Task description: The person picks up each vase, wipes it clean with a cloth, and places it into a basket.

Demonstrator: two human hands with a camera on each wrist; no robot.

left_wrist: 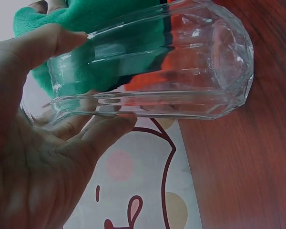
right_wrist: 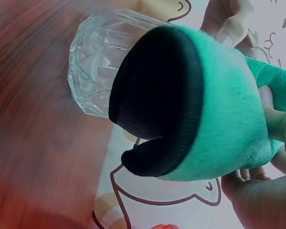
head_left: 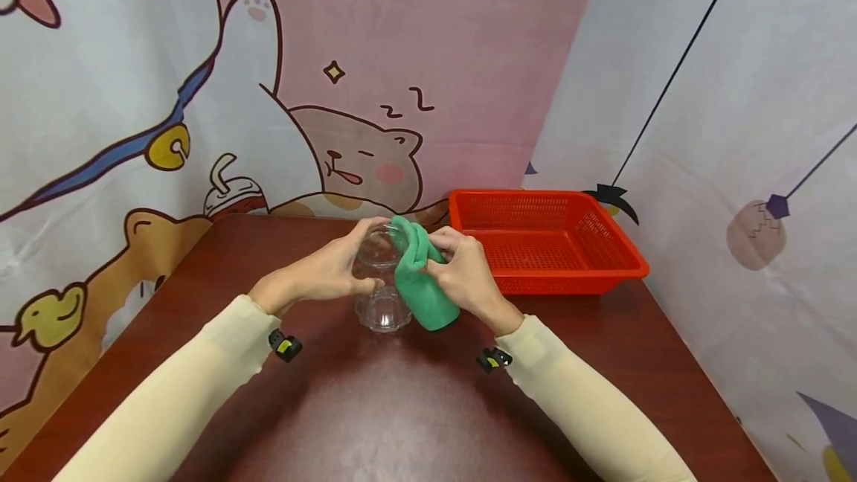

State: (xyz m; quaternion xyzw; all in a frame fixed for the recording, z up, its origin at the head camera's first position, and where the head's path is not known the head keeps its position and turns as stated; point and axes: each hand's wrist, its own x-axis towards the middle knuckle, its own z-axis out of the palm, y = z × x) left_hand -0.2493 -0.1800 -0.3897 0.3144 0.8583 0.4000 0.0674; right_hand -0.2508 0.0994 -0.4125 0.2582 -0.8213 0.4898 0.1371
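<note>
From the head camera, the left hand (head_left: 328,268) is gripping a clear ribbed glass (head_left: 382,280), fingers curled round its upper part, and is holding it above the dark red table (head_left: 402,407) with its thick base towards the person. The right hand (head_left: 465,274) is pinching a green cloth (head_left: 420,281) against the glass's right side, and the cloth is draping over the rim and hanging down beside the base. An orange basket (head_left: 545,240) is sitting on the table just behind the right hand.

In the left wrist view, the left hand's thumb (left_wrist: 43,45) and fingers (left_wrist: 100,131) are wrapping round the glass (left_wrist: 181,71) near its mouth, and the green cloth (left_wrist: 86,19) is showing through the wall.

In the right wrist view, the cloth (right_wrist: 219,114) is folding into a loose roll in front of the glass (right_wrist: 100,67), and the right hand's fingers (right_wrist: 276,124) are closing on its far end
</note>
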